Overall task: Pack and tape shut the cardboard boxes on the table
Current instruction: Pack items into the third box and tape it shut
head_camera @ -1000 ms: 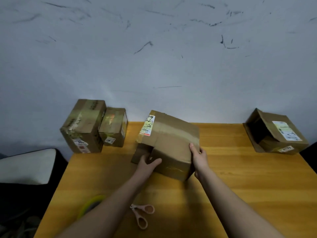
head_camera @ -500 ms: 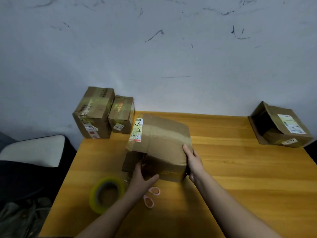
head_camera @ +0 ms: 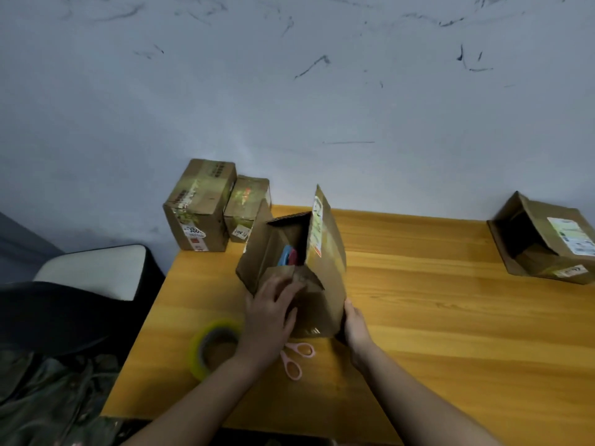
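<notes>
On the yellow wooden table (head_camera: 450, 317), an open brown cardboard box (head_camera: 325, 304) stands upright near the left-centre, its tall labelled flap (head_camera: 320, 220) rising at the far right and its mouth facing up. The left hand (head_camera: 269, 312), fingers spread flat, presses the near flap (head_camera: 289, 276) inward; the right hand (head_camera: 354, 326) braces the box's near-right corner, grip unclear. The yellow-rimmed roll of packing tape (head_camera: 214, 347) lies just left of the left wrist, the nearer hand to it.
</notes>
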{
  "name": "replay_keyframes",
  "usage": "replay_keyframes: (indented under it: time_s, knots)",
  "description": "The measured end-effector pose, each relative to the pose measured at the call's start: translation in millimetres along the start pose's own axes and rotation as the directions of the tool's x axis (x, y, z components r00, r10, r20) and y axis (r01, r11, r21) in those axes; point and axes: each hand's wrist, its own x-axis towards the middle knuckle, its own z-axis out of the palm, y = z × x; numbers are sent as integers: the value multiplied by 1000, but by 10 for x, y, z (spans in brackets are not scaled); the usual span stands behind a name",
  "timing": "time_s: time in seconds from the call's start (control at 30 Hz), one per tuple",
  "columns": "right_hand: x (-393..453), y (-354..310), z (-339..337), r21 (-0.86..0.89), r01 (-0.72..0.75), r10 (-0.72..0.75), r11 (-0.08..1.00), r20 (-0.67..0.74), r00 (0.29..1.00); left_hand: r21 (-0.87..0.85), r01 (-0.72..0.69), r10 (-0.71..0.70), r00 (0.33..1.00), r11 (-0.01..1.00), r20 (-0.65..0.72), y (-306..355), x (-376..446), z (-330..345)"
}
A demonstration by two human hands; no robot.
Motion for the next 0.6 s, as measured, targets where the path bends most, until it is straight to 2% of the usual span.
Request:
replay_keyframes:
  time_s: [0.13, 0.23, 0.3, 0.47, 0.6]
  knots:
    - [950, 671, -299, -97, 3, -8, 995, -46, 999, 88, -72, 72, 997, 993, 8, 138, 2, 57]
    - [261, 160, -246, 8, -26, 26, 1000, -4, 1000, 172, -113, 110, 994, 979, 27, 263, 42, 87]
    - [-291, -245, -209, -5, -7, 8, 1000, 43, 999, 213, -126, 118, 992, 969, 48, 314, 82, 125]
    - [-492, -521, -427, -49, 69, -65, 996, 81, 995, 322, -196, 156, 977, 926, 146, 336, 103, 248]
    - [-657, -859, -490, -98, 276, -270, 956, 72, 960, 289, -115, 85, 990, 950, 113, 383, 158, 190]
